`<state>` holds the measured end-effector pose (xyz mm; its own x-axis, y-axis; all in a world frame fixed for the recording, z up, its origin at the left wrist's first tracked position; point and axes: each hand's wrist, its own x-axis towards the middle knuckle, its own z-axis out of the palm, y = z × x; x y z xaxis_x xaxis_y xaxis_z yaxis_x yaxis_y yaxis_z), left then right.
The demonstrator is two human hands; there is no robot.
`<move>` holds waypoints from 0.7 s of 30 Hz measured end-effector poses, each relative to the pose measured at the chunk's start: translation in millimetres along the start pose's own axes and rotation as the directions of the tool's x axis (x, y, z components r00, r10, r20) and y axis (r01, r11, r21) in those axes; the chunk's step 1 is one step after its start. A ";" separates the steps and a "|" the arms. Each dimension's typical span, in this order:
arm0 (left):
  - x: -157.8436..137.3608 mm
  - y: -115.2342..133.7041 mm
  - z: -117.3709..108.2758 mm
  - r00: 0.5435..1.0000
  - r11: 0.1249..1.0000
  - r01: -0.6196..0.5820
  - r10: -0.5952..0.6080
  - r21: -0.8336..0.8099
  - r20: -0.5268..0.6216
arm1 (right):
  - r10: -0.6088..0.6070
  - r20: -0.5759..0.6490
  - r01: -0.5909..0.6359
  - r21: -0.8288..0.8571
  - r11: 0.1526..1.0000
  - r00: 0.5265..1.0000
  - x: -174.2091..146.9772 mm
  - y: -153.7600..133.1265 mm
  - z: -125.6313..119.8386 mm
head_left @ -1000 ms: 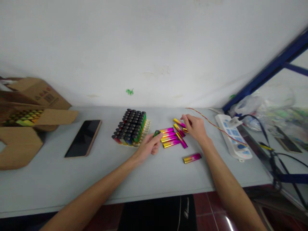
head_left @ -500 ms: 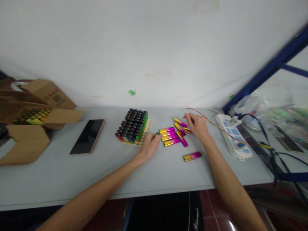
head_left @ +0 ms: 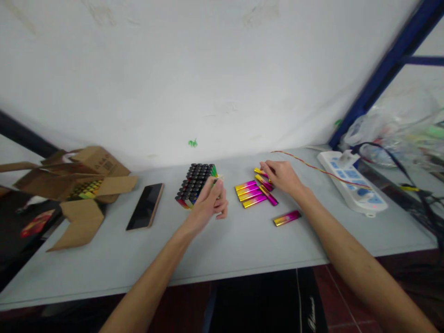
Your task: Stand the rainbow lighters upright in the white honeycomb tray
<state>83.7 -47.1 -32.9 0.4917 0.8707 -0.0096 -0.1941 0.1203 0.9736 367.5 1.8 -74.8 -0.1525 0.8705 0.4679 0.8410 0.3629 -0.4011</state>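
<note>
My left hand [head_left: 210,203] is curled against the right edge of a tray of upright lighters [head_left: 194,185] with black tops; whatever lies in its fingers is hidden. My right hand [head_left: 281,178] rests on the far end of a small pile of pink-and-yellow lighters [head_left: 250,194], with fingertips and thumb closed around one of them [head_left: 260,172]. Several of these lighters lie side by side between my hands. A single pink-and-yellow lighter [head_left: 287,218] lies apart, nearer to me, by my right forearm.
On the grey table [head_left: 243,245] a dark phone [head_left: 145,206] lies left of the tray. Further left stands an open cardboard box [head_left: 86,178] with more lighters. At the right lie a white power strip [head_left: 352,187], a red-yellow wire [head_left: 305,164] and plastic bags [head_left: 391,125].
My left hand, which held a green lighter beside the pink-and-yellow row, has moved left onto the tray's right edge. My right hand has stayed on the pile. The view has shifted.
</note>
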 end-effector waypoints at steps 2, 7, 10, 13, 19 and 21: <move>-14.2 12.2 -11.7 0.995 0.993 -0.068 0.075 0.099 -0.068 | -0.006 0.005 0.006 -0.002 1.000 1.000 0.9 -1.2 -0.7; -40.2 41.5 -38.8 0.911 0.736 -0.246 0.397 0.630 -0.108 | -0.009 0.003 0.009 0.011 1.000 1.000 2.1 -5.7 -1.5; -43.4 51.6 -49.5 0.867 0.393 -0.269 0.497 0.879 0.043 | -0.023 0.019 0.023 -0.004 1.000 1.000 2.0 -8.8 -1.7; -40.6 50.3 -58.8 0.887 0.262 -0.300 0.429 0.917 0.168 | -0.029 0.025 0.029 -0.016 0.999 0.999 2.2 -10.3 -3.6; -30.5 37.1 -80.4 0.886 0.084 -0.384 0.314 0.919 0.342 | -0.002 0.006 0.002 -0.002 1.000 1.000 3.2 -6.5 -8.4; -27.8 38.2 -87.1 0.888 0.048 -0.401 0.264 0.915 0.376 | 0.006 0.008 -0.006 -0.004 1.000 1.000 3.3 -5.3 -8.8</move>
<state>-11.3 -25.1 -15.4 0.7048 0.6260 0.3338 0.5700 -0.7798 0.2589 367.1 -0.1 -64.2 -0.1519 0.8754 0.4589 0.8441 0.3565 -0.4006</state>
